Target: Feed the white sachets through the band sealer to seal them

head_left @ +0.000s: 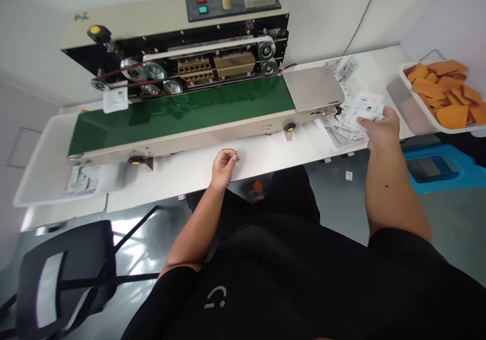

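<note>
At the right, my right hand grips several white printed packets, thumb on top, above a pile of similar packets in a shallow tray at the machine's right end. In front of the machine, my left hand is loosely closed over the white table's front edge, thumb against the curled fingers, with nothing visible in it. A band sealing machine with a green conveyor belt stands before me. One white packet is at the sealer's left end, over the belt.
A white bin at the left end of the belt holds packets. Orange pieces fill a clear tub at the right. Below are a blue plastic stool, a black chair and a few packets on the floor.
</note>
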A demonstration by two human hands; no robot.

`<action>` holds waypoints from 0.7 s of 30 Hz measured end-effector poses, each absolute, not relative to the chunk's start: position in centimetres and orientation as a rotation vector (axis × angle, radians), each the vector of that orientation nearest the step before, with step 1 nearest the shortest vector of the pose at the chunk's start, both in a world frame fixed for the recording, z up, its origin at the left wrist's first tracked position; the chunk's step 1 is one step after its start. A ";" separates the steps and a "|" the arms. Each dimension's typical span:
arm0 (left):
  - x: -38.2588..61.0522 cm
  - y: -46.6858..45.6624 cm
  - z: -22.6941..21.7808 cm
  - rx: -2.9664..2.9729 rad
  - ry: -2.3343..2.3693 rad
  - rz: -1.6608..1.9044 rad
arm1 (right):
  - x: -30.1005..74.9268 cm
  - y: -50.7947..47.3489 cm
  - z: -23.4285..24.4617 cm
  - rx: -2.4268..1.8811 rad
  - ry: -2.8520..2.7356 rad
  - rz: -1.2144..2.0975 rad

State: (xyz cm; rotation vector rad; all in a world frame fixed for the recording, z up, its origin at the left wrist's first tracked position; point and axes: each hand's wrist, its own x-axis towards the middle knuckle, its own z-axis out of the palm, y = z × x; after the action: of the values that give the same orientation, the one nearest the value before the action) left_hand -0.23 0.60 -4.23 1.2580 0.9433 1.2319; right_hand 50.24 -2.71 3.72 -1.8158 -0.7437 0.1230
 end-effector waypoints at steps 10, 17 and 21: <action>0.4 0.4 -4.1 1.368 0.838 1.142 | 32.0 -5.8 3.8 -1.211 -0.881 0.755; 0.0 0.3 -4.7 1.373 0.797 1.170 | 21.7 -3.1 -1.7 -1.337 -1.428 1.038; -0.1 0.4 -4.6 1.326 0.901 1.179 | 20.3 -2.4 -3.3 -1.335 -1.294 1.170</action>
State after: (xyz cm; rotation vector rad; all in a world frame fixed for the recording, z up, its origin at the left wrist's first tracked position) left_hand -0.11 0.45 -4.64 1.3263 0.9011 1.1793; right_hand 20.31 -2.40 -3.29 -1.3350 -1.2940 1.1704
